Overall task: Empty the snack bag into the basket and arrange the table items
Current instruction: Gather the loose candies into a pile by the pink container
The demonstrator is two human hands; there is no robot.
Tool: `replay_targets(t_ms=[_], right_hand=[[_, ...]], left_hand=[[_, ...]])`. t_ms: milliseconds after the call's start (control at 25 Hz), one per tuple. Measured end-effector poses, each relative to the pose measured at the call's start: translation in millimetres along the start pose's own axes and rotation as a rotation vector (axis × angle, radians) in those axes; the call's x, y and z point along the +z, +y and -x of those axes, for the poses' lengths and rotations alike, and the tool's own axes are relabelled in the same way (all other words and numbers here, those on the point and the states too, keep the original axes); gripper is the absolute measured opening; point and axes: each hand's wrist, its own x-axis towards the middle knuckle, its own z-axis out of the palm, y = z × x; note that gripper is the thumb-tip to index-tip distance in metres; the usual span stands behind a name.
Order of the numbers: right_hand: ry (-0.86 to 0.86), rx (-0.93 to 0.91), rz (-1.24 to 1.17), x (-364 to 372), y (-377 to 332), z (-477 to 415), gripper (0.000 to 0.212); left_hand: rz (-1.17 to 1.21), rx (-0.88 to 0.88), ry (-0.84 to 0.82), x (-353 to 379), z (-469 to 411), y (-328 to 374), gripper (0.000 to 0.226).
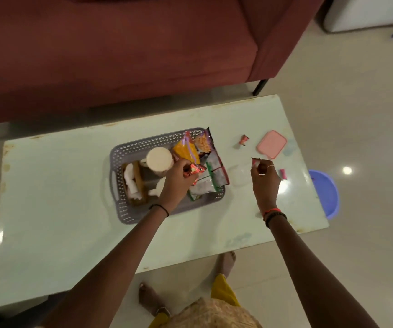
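- Head view: the left hand [178,178] hangs over the basket [117,159], its grip closed round a red packet [196,170]. Dropping it looks to need only a release.
- The right hand [265,177], above the desk [60,197], pinches a small sweet [255,162]. The basket lies near, at its 9 o'clock.
- A cone sweet [244,140] lies at the right hand's 11 o'clock and a pink sweet [283,174] just beside it at 3 o'clock, so the right hand is nearer to both.
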Motion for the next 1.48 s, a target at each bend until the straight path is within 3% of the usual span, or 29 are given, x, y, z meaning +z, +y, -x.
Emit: replay_targets(t_ms=[240, 360, 520, 720, 920, 1000, 1200, 1360, 1480], right_hand=[[-0.299, -0.153, 0.382, -18, 50, -71, 0.017], [-0.445, -0.166, 0.396, -18, 62, -90, 0.022], [-0.384, -0.067, 0.242, -40, 71, -95, 0.021], [-0.437, 0.010, 0.282, -70, 107, -62, 0.017], [-0.636, 0.174, 0.436, -59, 124, -34, 0.049], [-0.632, 0.168, 0.466, -50, 124, -28, 0.050], [-0.572, 0.167, 0.436, -39, 122, -24, 0.040], [-0.373, 0.292, 0.181, -46, 108, -41, 0.028], [-0.287, 0.211, 0.008, -46, 83, -60, 0.019]], left_hand=[[-0.033, -0.001, -0.074, 87, -39, 44, 0.029], [-0.066, -0.013, -0.134, 121, -55, 54, 0.030], [-0.167, -0.028, -0.194, 157, -66, 62, 0.028], [-0.320, -0.003, -0.296, 191, -69, 70, 0.027], [-0.530, 0.132, -0.208, 200, -73, 71, 0.031], [-0.607, 0.199, -0.192, 201, -71, 69, 0.031], [-0.619, 0.211, -0.332, 198, -68, 62, 0.039], [-0.522, 0.225, -0.216, 186, -75, 63, 0.028], [-0.505, 0.186, -0.133, 177, -88, 65, 0.025]])
